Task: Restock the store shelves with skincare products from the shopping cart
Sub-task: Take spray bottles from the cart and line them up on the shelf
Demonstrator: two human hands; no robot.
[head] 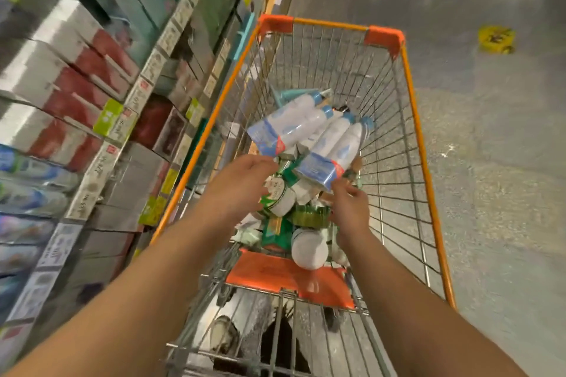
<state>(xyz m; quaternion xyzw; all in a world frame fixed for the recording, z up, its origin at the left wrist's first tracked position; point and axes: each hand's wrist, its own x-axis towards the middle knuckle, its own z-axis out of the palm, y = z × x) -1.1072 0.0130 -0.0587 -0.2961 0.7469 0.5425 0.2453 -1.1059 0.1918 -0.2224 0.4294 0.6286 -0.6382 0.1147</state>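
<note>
Wire, plastic and card under my hands

My cart (pixel 395 144) is bare metal wire with a glossy orange rim and matt orange plastic corner caps (pixel 384 37); the bottle twin-packs (pixel 330 147) look like smooth white plastic bound in shiny blue film, the jars (pixel 309 249) smooth white plastic, the shelf boxes (pixel 70 76) satin card, and the floor (pixel 490 193) rough speckled concrete.

Both hands reach into the orange-rimmed shopping cart (pixel 425 144), the left hand (pixel 245 180) and right hand (pixel 349 205) each gripping a twin pack of white bottles (pixel 294 128) beside the stocked shelves (pixel 101 138).
</note>
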